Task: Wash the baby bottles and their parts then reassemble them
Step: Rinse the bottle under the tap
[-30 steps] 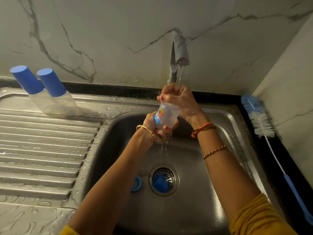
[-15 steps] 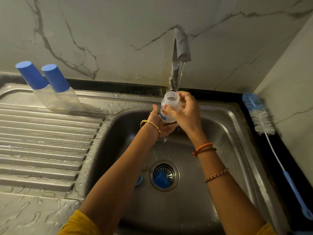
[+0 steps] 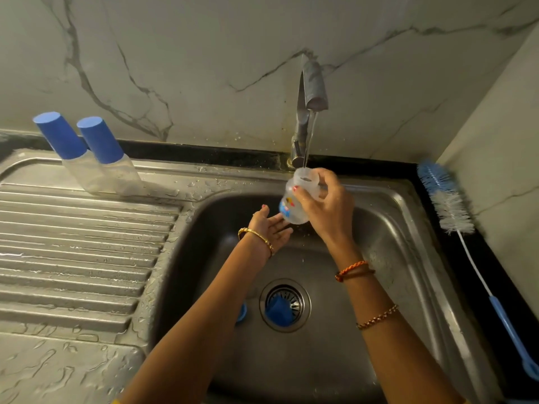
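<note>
— Right hand (image 3: 326, 212)?
— Gripping the clear baby bottle (image 3: 294, 205) near its neck, fingers (image 3: 331, 182) curled round it, open mouth tipped up beneath the tap (image 3: 309, 112). Thin stream of water hard to make out against the spout.
— Left hand (image 3: 272, 225)?
— Released, palm up, fingers straight, just beside the bottle's base. Touching it or not: cannot tell.
— Print on the bottle?
— Blue, red and yellow, too small to read.
— Down in the sink (image 3: 408, 217)?
— Blue cap (image 3: 278, 312) lying on the drain strainer (image 3: 294, 295), covering part of it. Blue ring (image 3: 242, 312) just left of the drain, mostly hidden behind the left forearm.
— On the draining board (image 3: 73, 243)?
— Two capped bottles (image 3: 96, 158) with blue caps standing side by side near the wall, clear bodies faint against the steel.
— Right edge?
— Bottle brush (image 3: 446, 202) lying on the dark worktop (image 3: 478, 275) along the wall, blue handle cut off at the frame's border.
</note>
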Demonstrator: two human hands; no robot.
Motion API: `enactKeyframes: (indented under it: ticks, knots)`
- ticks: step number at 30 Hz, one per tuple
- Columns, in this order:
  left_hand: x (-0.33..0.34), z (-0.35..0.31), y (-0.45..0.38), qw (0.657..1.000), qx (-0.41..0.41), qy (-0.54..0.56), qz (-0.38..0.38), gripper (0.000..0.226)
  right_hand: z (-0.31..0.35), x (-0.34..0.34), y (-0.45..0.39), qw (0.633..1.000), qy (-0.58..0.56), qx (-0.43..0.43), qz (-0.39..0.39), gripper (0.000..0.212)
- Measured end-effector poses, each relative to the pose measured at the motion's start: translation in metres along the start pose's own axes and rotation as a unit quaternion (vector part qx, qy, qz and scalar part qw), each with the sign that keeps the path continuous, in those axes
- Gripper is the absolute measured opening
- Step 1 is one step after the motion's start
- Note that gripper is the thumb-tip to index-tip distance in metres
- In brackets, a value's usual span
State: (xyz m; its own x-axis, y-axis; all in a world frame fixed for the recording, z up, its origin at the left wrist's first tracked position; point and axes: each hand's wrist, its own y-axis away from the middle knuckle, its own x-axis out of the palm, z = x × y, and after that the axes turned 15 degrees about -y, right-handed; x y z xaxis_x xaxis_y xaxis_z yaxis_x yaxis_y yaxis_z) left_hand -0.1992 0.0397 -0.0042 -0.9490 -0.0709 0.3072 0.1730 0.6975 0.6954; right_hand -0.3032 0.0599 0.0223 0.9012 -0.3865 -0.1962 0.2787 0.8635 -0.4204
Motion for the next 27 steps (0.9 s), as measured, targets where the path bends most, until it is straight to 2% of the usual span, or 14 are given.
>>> enactKeyframes:
  ticks: [2, 6, 8, 12, 16, 18, 19, 20, 21, 22, 23, 25, 27]
  knots:
    - [-0.002, 0.002, -0.001, 1.0, 0.003, 0.012, 0.005, 0.057, 0.006, -0.003, -0.003, 0.999, 0.026, 0.0, 0.026, 0.038]
    - [-0.004, 0.006, 0.0, 1.0, 0.007, 0.028, 0.011, 0.053, 0.013, -0.012, -0.007, 0.999, 0.018, -0.029, 0.01, 0.032]
    - [-0.003, 0.006, 0.001, 0.999, 0.008, 0.031, 0.014, 0.055, 0.013, -0.01, -0.007, 0.998, 0.044, -0.025, 0.035, 0.034]
    - [0.001, 0.005, 0.008, 0.997, 0.008, 0.066, 0.036, 0.052, 0.013, 0.002, -0.005, 0.999, 0.037, -0.027, 0.025, 0.043]
    - [-0.002, 0.005, 0.009, 0.993, 0.055, 0.073, 0.072, 0.046, 0.011, 0.009, 0.0, 1.0, 0.02, 0.004, -0.019, 0.033]
    - [0.0, 0.005, 0.007, 0.984, 0.107, 0.109, 0.094, 0.034, 0.005, 0.008, -0.001, 0.995, -0.036, 0.093, -0.015, 0.027]
    - [0.003, 0.004, 0.006, 0.979, 0.157, 0.092, 0.087, 0.026, 0.003, 0.006, -0.002, 0.979, -0.106, 0.171, -0.028, 0.023]
    - [0.006, 0.003, 0.005, 0.973, 0.219, 0.027, 0.063, 0.018, 0.002, 0.004, -0.004, 0.942, -0.198, 0.265, -0.047, 0.018]
    - [0.009, 0.001, 0.005, 0.953, 0.295, -0.065, 0.031, 0.017, 0.001, 0.003, -0.004, 0.885, -0.295, 0.354, -0.066, 0.015]
    - [0.013, -0.001, 0.003, 0.915, 0.366, -0.169, 0.006, 0.024, -0.001, 0.001, -0.004, 0.823, -0.371, 0.422, -0.085, 0.015]
    - [0.016, -0.006, 0.003, 0.874, 0.402, -0.271, -0.008, 0.034, -0.003, -0.002, -0.004, 0.766, -0.431, 0.466, -0.1, 0.018]
    - [0.023, -0.017, 0.001, 0.799, 0.397, -0.451, -0.025, 0.05, -0.012, -0.006, -0.001, 0.674, -0.533, 0.497, -0.122, 0.027]
    - [0.03, -0.026, -0.001, 0.726, 0.379, -0.571, -0.055, 0.058, -0.021, -0.007, 0.004, 0.614, -0.605, 0.489, -0.136, 0.029]
